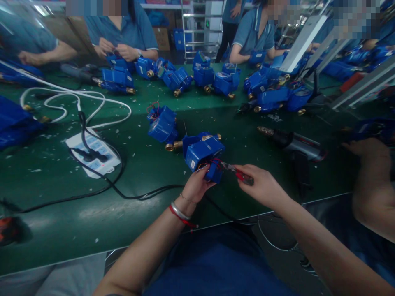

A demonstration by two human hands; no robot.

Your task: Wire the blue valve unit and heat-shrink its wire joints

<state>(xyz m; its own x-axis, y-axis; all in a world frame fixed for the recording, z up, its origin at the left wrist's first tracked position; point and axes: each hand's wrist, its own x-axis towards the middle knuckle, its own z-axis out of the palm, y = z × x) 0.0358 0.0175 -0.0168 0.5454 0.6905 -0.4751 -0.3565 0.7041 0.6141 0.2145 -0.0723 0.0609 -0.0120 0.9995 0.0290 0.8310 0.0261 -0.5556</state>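
On the dark green worktop (pixel 123 222), just in front of us, lies a boxy blue plastic unit with brass pipe ends (pixel 204 148). Our left hand (pixel 197 183) is closed around a small blue plastic part (pixel 215 170) at the unit's near edge, thumb on top and fingers underneath; we cannot tell how the two are joined. Thin red wires (pixel 217 161) run out beside the thumb. Our right hand (pixel 262 183) grips a pair of metal pliers with red and dark handles (pixel 243 176), its tips pointing left at the wires; we cannot tell whether the jaws have closed on one. On our left wrist we see a silver bangle (pixel 182 210) and a red cord (pixel 176 214).

Just beyond the unit, to its left, sits a second blue unit with a tangle of red wire (pixel 162 125). Further left, we have a white power strip (pixel 95 144) with black plugs in it and a black cable (pixel 151 193) trailing toward us. Right of the unit, well apart, lies a grey and black heat gun (pixel 304 146), its nozzle toward the left. Across the table we see a row of similar blue units (pixel 226 82), and behind them a co-worker's two hands (pixel 126 52) meet over one.
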